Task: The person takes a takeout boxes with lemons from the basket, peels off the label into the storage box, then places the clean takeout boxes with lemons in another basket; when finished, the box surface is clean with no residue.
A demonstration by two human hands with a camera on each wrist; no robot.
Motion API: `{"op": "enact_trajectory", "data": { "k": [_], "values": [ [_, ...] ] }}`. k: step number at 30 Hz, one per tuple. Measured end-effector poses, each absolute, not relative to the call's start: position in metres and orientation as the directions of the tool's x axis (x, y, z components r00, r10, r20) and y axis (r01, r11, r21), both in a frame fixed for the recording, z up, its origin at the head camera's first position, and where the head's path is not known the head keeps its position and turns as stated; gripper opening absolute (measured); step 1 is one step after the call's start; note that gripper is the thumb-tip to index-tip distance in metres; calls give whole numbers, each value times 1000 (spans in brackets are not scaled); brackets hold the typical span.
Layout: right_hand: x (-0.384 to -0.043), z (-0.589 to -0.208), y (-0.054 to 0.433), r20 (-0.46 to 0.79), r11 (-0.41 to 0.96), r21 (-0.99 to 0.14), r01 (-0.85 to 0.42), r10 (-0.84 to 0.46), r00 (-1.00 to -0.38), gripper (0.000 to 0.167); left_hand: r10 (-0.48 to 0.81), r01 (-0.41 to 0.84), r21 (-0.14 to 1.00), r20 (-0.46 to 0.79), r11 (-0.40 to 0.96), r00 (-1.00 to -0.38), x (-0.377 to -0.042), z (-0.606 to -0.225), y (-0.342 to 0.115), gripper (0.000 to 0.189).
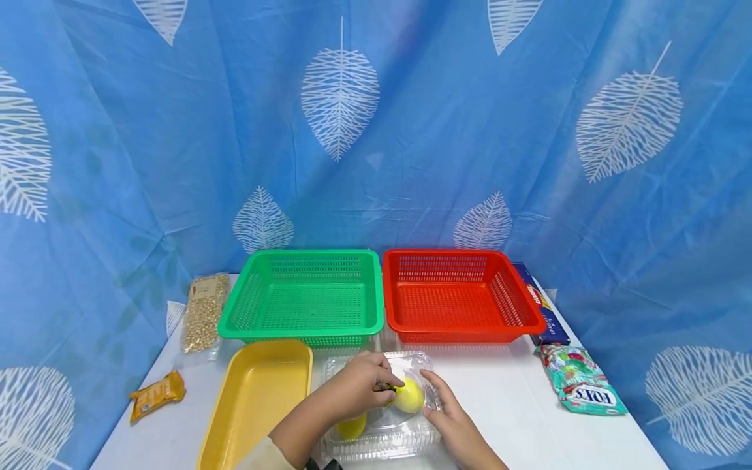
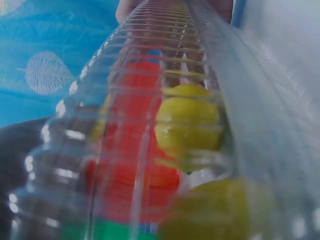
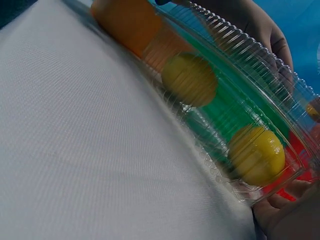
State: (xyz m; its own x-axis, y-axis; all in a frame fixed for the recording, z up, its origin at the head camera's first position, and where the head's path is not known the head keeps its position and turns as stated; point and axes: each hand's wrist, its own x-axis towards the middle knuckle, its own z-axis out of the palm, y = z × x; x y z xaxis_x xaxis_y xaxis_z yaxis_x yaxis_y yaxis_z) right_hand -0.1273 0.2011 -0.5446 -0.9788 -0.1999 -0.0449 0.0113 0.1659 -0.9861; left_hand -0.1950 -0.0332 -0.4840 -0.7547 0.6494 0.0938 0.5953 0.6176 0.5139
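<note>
A clear plastic clamshell container lies on the white table with round yellow lemons in it. One lemon is at its right, another lemon at its front left; two lemons also show through the ribbed wall in the right wrist view. My left hand reaches over the container, its fingers curled round a small dark-and-yellow object close to the right lemon; I cannot tell what it is. My right hand rests against the container's right side, thumb and forefinger spread along the edge.
Behind stand a green basket and a red basket. A yellow tray lies left of the container. Farther left are a bag of grain and an orange packet; at right, a blue box and a green FOX'S bag.
</note>
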Motion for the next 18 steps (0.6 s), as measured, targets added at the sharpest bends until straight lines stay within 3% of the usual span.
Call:
{"op": "enact_trajectory", "data": {
  "k": [7, 18],
  "values": [
    [-127, -546, 201, -24, 136, -991, -4, -209, -978, 65, 644, 611, 509, 136, 606, -753, -194, -487, -33, 6],
    [-126, -547, 201, -31, 137, -991, 4, -199, -979, 65, 638, 597, 504, 111, 624, -762, -193, -486, -31, 5]
  ]
}}
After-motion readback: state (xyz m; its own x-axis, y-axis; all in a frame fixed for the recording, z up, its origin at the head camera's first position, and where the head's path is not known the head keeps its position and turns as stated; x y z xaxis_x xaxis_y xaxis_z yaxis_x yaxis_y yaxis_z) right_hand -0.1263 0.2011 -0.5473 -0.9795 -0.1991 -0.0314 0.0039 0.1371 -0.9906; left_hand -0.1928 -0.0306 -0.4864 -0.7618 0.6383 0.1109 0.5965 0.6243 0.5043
